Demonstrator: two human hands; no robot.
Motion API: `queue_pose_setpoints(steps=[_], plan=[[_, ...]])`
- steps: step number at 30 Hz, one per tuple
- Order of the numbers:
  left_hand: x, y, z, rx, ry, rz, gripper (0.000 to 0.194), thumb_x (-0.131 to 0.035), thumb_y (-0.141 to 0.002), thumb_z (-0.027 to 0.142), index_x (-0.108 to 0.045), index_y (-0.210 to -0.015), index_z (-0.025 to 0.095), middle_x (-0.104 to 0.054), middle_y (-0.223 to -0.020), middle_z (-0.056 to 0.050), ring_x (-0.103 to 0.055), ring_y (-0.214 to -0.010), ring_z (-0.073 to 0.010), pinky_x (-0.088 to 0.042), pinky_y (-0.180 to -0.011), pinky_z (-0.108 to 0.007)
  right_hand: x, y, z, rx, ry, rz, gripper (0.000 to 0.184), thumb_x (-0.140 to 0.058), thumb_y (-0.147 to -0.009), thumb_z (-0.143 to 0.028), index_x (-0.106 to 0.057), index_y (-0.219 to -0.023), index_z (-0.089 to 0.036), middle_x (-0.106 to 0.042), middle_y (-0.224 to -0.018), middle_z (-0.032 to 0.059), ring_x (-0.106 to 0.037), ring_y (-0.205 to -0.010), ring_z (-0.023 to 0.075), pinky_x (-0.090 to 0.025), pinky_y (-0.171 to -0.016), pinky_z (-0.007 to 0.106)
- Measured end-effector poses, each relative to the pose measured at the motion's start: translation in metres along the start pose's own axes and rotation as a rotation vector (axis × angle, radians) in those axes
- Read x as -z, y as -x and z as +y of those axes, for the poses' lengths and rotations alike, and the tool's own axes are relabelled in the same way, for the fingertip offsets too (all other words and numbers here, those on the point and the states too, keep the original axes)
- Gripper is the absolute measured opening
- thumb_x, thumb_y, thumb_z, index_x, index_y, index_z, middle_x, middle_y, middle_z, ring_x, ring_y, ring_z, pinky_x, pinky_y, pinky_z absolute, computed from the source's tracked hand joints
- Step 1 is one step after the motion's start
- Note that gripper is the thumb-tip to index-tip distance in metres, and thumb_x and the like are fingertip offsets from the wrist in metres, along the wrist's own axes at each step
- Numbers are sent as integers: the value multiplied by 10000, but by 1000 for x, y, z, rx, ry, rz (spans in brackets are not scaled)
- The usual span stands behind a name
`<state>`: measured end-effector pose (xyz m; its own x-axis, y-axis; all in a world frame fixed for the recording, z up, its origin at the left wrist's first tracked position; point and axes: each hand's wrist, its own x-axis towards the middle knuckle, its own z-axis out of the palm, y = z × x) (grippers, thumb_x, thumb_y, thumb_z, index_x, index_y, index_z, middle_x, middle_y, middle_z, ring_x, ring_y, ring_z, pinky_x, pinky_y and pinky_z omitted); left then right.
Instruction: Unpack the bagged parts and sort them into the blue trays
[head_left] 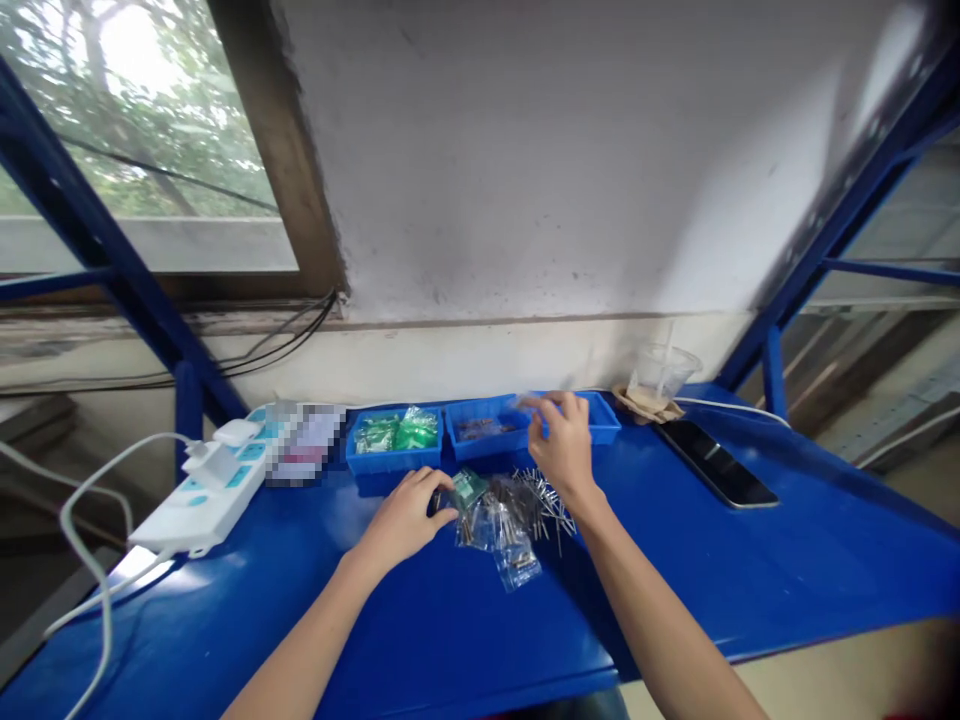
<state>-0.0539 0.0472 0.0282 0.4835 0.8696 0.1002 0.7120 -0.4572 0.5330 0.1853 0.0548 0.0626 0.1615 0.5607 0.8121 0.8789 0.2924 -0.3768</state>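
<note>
My right hand [562, 440] is over the long blue bin [607, 430]. Its fingers pinch what looks like a small clear plastic bag [523, 401], partly blurred. On the table, my left hand [409, 512] rests with thumb and fingers apart, at the left edge of a pile of small clear bags [499, 520] with thin metal pieces inside. A green packet [468, 487] lies by its fingertips. Loose silvery pins or screws [553, 505] are spread at the pile's right, below my right wrist. More small bags [480, 428] lie in the long bin.
Left of the long bin, a smaller blue bin [394, 461] holds green packets [416, 430]. A white power strip [202, 500] with cables and a blurred-out flat item [306, 445] are at left. A phone [716, 462] and plastic cup [660, 375] are at right.
</note>
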Motion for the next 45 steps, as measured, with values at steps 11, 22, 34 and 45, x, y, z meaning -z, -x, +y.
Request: queue_pose_setpoints(steps=[11,22,34,45], plan=[[-4,3,25,-145,144,629,194,-617,-805,266,-484,-689,184,-384,-800,9,-472,-734,-128,-427,-695,-255,-12,30,-48,-493,-669,-778,437,-417,-866,-510,-596,-674,-160,-552,-592,7,-489,-548,129,-345,-538,253],[-7,4,16,-292,36,472,171,-577,-839,247,-513,-695,181,-369,-787,-13,-444,-734,-144,-420,-653,-263,-2,31,-58,-868,-1042,-801,291,-620,-738,-427,-557,-677,-150,-530,-584,-21,-440,-495,72,-254,-427,193],[-3,3,25,-32,336,261,404,-636,-705,584,-614,-851,208,-468,-916,-50,-472,-842,-196,-424,-756,-315,-18,47,-49,-400,-708,-459,351,-488,-814,-233,-563,-1147,-151,-586,-767,38,-557,-670,163,-461,-648,300],[-11,-4,15,163,752,288,236,-546,-831,392,-595,-892,169,-545,-730,-14,-507,-629,-119,-424,-581,-234,-4,50,-57,105,-527,-498,245,-491,-818,-128,-653,-972,-227,-591,-893,71,-521,-850,210,-425,-745,364]])
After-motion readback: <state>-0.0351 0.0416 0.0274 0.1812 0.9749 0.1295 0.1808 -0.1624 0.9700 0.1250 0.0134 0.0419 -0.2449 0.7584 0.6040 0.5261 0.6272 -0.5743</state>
